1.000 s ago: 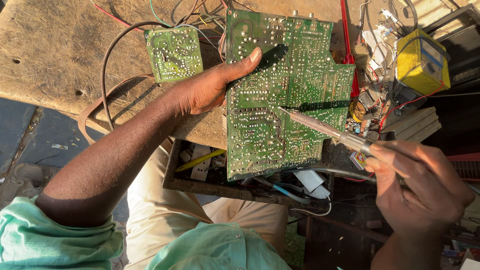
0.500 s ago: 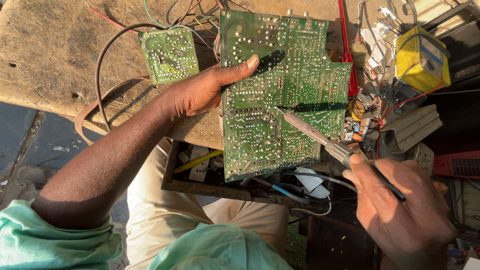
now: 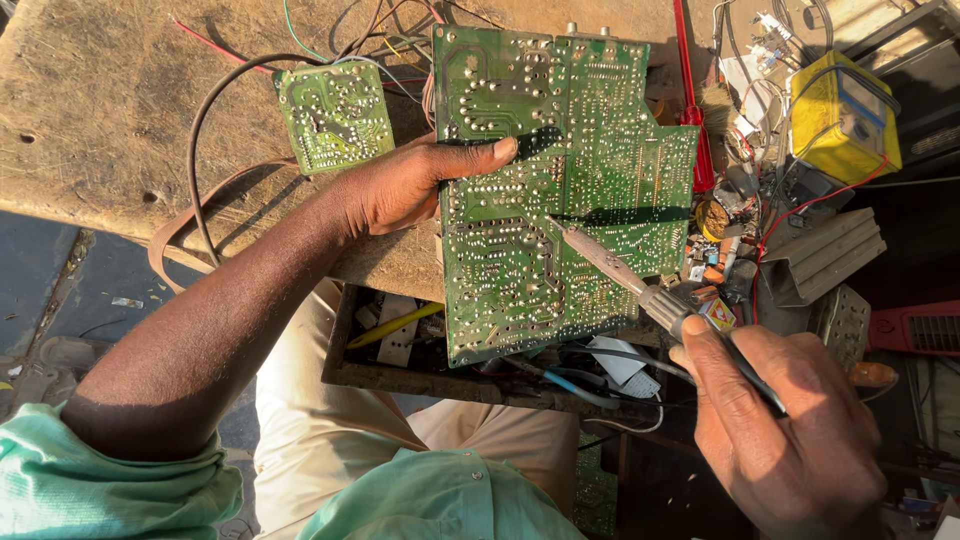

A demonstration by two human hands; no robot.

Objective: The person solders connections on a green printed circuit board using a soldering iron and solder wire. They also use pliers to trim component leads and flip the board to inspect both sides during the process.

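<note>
A large green circuit board (image 3: pixel 560 190) lies solder side up, half on the wooden bench (image 3: pixel 100 100) and half over an open drawer. My left hand (image 3: pixel 415 185) grips its left edge, thumb pressed on top. My right hand (image 3: pixel 785 430) holds a soldering iron (image 3: pixel 640 285) like a pen. Its metal tip rests on the middle of the board. A smaller green circuit board (image 3: pixel 335 115) sits to the left, joined by several wires.
A yellow multimeter (image 3: pixel 840 115) and a red-handled tool (image 3: pixel 695 100) lie at the right among loose parts and wires. A grey ribbed block (image 3: pixel 825 255) sits below the meter. The drawer (image 3: pixel 400 345) under the board holds clutter and a yellow stick.
My right hand has drawn back toward me and lower. The iron's tip has slid left along the board toward its middle. My left hand keeps its grip.
</note>
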